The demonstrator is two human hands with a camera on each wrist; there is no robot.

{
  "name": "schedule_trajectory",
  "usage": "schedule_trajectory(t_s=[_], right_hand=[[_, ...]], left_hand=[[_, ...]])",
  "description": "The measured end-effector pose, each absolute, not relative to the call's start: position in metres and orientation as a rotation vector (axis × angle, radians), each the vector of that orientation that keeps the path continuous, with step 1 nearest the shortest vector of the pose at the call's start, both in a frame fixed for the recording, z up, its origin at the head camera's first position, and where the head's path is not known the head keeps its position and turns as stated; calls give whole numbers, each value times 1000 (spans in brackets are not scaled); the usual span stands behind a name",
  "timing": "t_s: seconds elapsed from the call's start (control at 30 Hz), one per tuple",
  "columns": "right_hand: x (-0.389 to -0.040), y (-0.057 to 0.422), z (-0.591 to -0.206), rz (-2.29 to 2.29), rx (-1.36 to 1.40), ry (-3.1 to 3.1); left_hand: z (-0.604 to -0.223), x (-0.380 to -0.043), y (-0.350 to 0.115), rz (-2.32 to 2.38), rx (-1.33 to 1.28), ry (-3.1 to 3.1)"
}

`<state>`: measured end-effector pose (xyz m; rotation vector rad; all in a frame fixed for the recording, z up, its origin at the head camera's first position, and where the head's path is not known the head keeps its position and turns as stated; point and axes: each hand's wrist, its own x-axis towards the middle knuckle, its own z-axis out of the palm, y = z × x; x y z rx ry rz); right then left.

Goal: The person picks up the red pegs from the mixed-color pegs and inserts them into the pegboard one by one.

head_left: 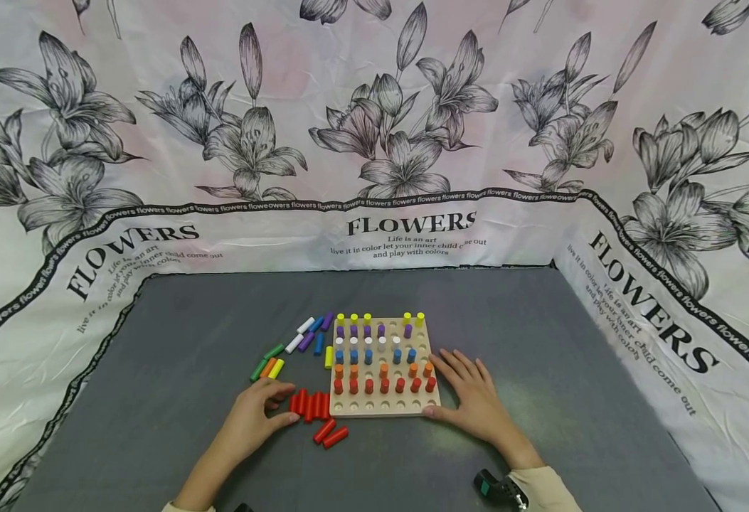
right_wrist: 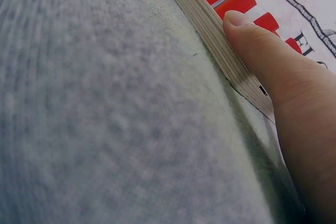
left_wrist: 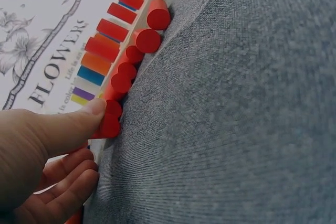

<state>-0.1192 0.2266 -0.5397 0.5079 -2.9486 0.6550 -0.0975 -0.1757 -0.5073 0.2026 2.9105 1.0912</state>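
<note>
A wooden pegboard [head_left: 380,414] lies on the grey cloth, with upright pegs in rows of yellow, purple, white, blue, orange and red. Against its left side, several loose red pegs [head_left: 310,407] lie close together in a row. My left hand [head_left: 250,414] is at the outer end of that row, thumb and index finger at either end of the leftmost red peg [left_wrist: 109,126]. The index fingertip is hidden in the left wrist view. My right hand [head_left: 471,398] rests along the board's right edge, fingers spread, its thumb [right_wrist: 247,35] on the near corner.
Two red pegs [head_left: 334,437] lie in front of the row. Left of the board are loose green pegs [head_left: 265,359], an orange and a yellow peg, and a group of white, blue and purple pegs [head_left: 306,340]. A flower-printed cloth [head_left: 412,249] stands behind.
</note>
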Motion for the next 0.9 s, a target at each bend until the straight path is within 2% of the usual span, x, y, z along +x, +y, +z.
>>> schedule_trajectory(t_s=[0.5,0.9], right_hand=[[-120,227,-539,650,500,-2967],[-120,226,-537,654,506,-2961]], left_hand=[[-506,-94,-176,1061,193,2912],[-509,-93,-181,1249,183,2830]])
